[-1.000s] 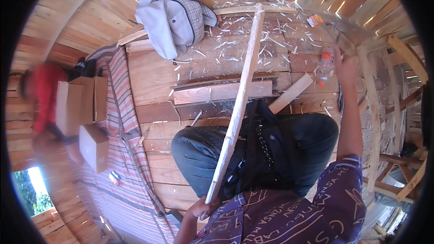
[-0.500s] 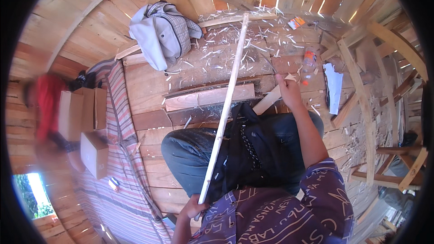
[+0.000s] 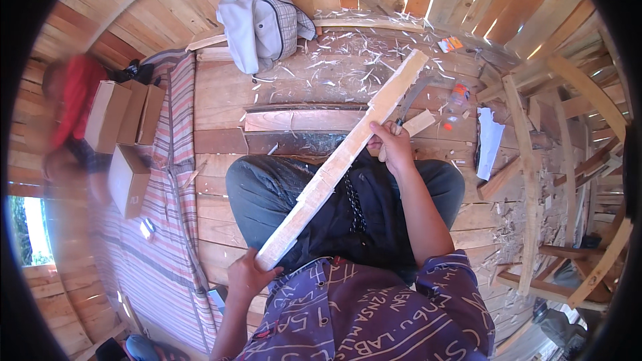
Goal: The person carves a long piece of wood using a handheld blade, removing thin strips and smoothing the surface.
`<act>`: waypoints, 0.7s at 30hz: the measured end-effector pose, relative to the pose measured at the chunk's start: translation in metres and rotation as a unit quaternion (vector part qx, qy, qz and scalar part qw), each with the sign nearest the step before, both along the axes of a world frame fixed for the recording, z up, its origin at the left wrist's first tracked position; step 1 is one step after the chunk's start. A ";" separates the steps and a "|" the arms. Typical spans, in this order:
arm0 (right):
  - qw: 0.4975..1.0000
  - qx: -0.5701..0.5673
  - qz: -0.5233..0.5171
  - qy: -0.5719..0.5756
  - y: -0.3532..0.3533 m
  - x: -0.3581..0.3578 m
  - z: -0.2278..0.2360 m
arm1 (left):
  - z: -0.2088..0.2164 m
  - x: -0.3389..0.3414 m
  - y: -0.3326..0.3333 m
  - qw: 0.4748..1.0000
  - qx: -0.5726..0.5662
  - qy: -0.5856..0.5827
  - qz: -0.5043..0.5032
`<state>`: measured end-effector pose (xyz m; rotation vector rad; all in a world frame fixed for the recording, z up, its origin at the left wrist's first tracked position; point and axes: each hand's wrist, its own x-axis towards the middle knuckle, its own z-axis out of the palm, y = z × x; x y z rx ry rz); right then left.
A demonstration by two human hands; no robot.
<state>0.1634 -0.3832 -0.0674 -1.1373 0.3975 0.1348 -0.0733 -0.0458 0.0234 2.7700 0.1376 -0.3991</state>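
Observation:
A long, pale wooden board [image 3: 334, 164] with stepped, rough-cut edges lies slantwise over my lap, its broad face up. My left hand [image 3: 251, 274] is closed round its near end, by my waist. Farther up, my right hand [image 3: 396, 147] has its fingers against the board's right edge. That same hand grips a knife [image 3: 412, 97] whose dark, curved blade points away past the board; its handle is mostly hidden in the fingers. Beyond my legs, a reddish plank [image 3: 304, 120] rests on the floor. A short wood piece [image 3: 421, 122] shows just past my right hand.
Shavings [image 3: 348, 50] litter the plank floor. A grey backpack [image 3: 257, 30] leans at the far wall. To the left are a striped mat [image 3: 144, 247], cardboard boxes [image 3: 127, 177] and a blurred person in red [image 3: 80, 97]. A plastic bottle [image 3: 459, 95] and wooden frames [image 3: 525, 180] stand right.
The board has turned from its narrow edge to its broad face and leans more to the right. My right hand, with the knife, has come in from the right to touch it.

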 end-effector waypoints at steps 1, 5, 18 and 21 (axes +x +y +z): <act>1.000 0.003 0.003 -0.007 -0.003 0.000 -0.004 | 0.011 0.008 -0.001 1.000 -0.012 0.000 -0.002; 1.000 0.012 0.008 -0.010 -0.006 -0.002 -0.008 | 0.062 0.043 -0.015 0.989 -0.117 -0.089 0.005; 1.000 -0.012 0.011 -0.013 -0.012 -0.003 -0.018 | 0.168 0.066 -0.120 0.435 -0.792 -0.091 -0.419; 1.000 -0.017 -0.002 -0.009 -0.013 0.001 -0.015 | 0.163 0.062 -0.121 0.405 -0.840 -0.003 -0.361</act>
